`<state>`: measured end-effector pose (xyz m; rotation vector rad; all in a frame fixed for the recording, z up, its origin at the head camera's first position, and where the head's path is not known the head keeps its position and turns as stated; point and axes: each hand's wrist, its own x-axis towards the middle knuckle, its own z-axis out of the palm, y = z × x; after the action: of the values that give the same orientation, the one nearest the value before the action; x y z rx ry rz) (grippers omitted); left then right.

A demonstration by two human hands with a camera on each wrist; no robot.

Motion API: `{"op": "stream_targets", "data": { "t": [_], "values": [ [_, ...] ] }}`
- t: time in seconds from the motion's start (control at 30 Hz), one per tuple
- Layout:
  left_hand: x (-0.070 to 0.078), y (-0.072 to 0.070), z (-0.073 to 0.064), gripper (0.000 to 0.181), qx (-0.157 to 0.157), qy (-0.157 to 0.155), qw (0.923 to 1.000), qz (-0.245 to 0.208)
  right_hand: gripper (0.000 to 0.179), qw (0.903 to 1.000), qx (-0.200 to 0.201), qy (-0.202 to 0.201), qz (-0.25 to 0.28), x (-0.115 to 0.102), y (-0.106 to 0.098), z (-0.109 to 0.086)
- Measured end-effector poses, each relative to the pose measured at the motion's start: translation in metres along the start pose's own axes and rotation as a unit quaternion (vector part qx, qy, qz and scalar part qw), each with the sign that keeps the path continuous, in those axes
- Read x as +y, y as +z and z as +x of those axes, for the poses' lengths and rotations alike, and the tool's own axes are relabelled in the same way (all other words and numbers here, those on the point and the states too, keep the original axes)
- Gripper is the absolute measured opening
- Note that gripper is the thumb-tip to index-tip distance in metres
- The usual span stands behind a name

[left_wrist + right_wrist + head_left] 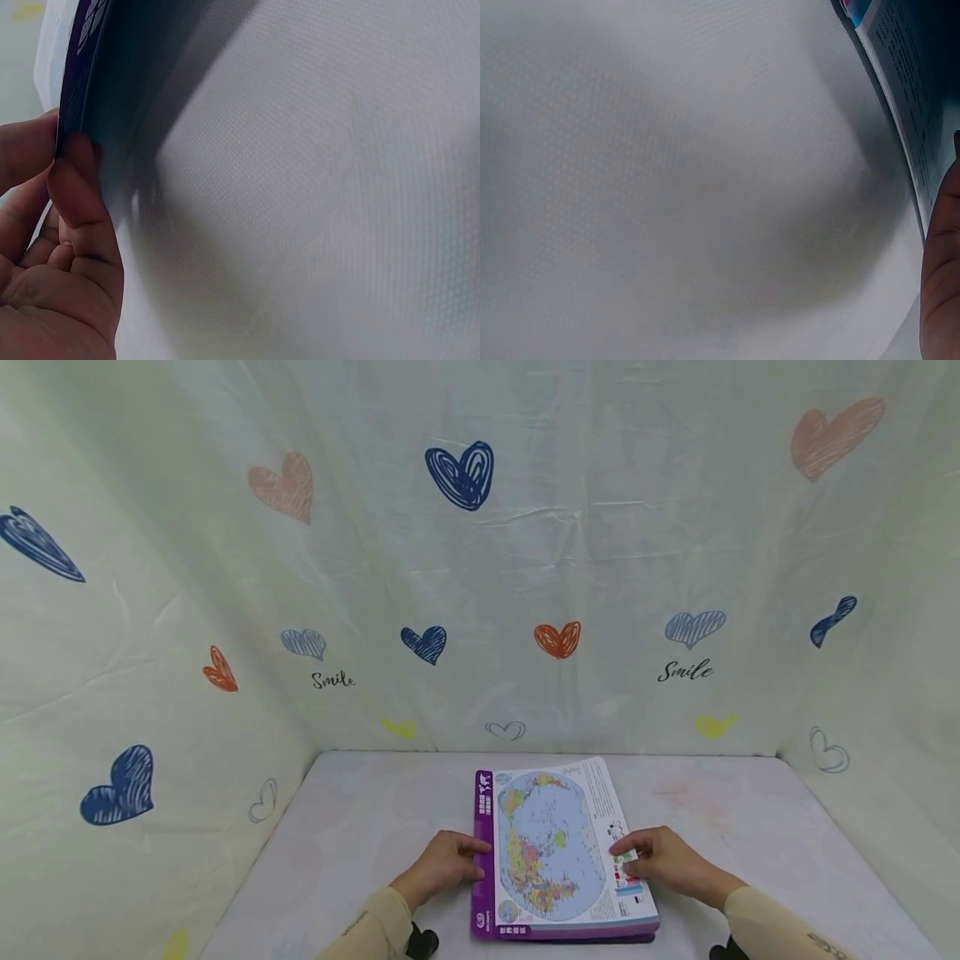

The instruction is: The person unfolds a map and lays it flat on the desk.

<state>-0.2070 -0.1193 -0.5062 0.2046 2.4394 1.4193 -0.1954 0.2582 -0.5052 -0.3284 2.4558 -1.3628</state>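
Observation:
A printed world map point(555, 843) with a purple strip down its left side lies in the middle of the table, turned sideways. More purple and dark layers show under its near edge. My left hand point(447, 862) pinches the purple strip, and in the left wrist view the thumb and fingers point(82, 195) hold that edge, with its shadowed underside showing. At the opposite edge, my right hand point(667, 862) holds the map with index finger and thumb over its printed margin. The right wrist view catches only part of this hand point(943, 277) beside the map's edge point(900, 97).
The white table point(360, 827) extends to both sides of the map. Behind and beside it hangs a pale curtain point(630, 568) printed with hearts and "Smile" lettering. Dark rounded objects point(422, 942) show by both wrists.

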Motion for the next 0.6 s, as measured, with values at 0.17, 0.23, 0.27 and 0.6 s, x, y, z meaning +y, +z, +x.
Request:
{"op": "stream_targets", "data": {
  "t": [0.17, 0.23, 0.27, 0.6],
  "values": [
    [-0.001, 0.000, 0.001, 0.038, -0.001, -0.002, 1.0000, -0.004, 0.027, 1.0000, 0.006, 0.002, 0.004, 0.003, 0.001, 0.001],
    [-0.002, 0.000, 0.001, 0.039, 0.000, -0.001, 1.0000, -0.009, 0.028, 0.9999, 0.010, 0.004, 0.006, 0.004, 0.001, 0.001],
    [-0.003, 0.000, 0.001, 0.039, 0.000, 0.001, 0.9999, -0.011, 0.029, 0.9999, 0.011, 0.004, 0.007, 0.005, 0.001, 0.001],
    [-0.006, -0.008, 0.001, 0.041, 0.005, 0.016, 0.9998, 0.006, 0.031, 0.9996, 0.026, 0.007, 0.010, 0.012, -0.006, 0.002]
  ]
}}
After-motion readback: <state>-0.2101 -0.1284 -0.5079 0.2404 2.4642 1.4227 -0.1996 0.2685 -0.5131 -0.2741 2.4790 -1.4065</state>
